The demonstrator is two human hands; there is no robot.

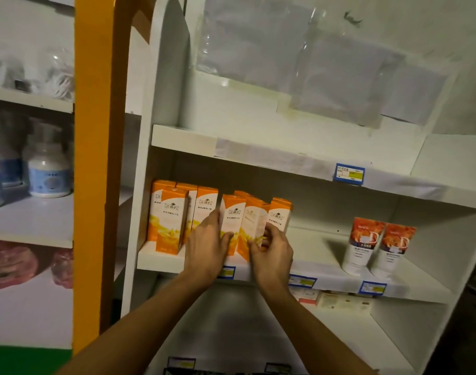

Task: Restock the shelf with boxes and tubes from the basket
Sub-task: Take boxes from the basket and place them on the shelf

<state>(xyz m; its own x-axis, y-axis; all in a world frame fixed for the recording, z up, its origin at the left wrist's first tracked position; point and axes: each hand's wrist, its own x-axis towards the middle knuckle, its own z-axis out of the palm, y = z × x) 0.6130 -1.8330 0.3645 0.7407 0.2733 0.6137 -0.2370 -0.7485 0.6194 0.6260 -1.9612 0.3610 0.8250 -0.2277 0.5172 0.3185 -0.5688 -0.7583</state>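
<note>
- head view: middle shelf [161, 259] of a white unit, carrying a group of orange boxes [166, 220] at its left end and two tubes [377, 244] standing upright well to the right.
- left hand [207, 246]: fingers laid against the side of one upright orange box [232, 220], thumb on its front.
- right hand [272, 249]: fingers curled round a tilted box [251, 228] at the shelf's front edge.
- progress, as judged: several boxes and both tubes are already placed; the tilted box is not yet squared up; the basket is out of view, so what remains cannot be told.
</note>
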